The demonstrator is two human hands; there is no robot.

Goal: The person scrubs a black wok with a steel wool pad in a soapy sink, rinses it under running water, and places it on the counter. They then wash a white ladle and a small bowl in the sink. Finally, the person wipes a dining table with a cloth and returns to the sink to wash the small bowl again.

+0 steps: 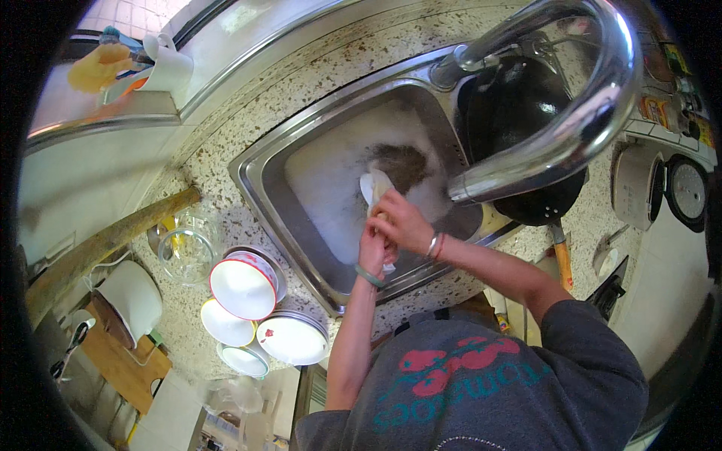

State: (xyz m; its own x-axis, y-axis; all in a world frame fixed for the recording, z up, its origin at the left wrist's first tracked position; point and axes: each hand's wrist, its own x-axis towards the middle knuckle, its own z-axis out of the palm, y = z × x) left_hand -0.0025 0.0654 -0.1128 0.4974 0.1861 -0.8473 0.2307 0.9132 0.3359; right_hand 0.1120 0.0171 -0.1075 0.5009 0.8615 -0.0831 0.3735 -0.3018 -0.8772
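Note:
Over the soapy water (331,177) in the steel sink (265,174), my two hands are close together and touching. My left hand (374,252), with a green bangle at its wrist, is closed in a fist. My right hand (404,223) is closed just above it, pinching a pale beige cloth (381,183). A smooth white rounded piece (366,186), shaped like a spoon's bowl, sticks out beside the cloth; my fingers hide the rest of it. A small white end shows below my left fist. Dark water without foam lies just beyond my hands.
A chrome faucet (541,161) arches over the sink's right side, above a black wok (505,113) with a wooden handle. Stacked bowls (244,289) and plates (293,338) stand left of the sink, near a glass jar (184,255). An open-lidded cooker (638,184) stands far right.

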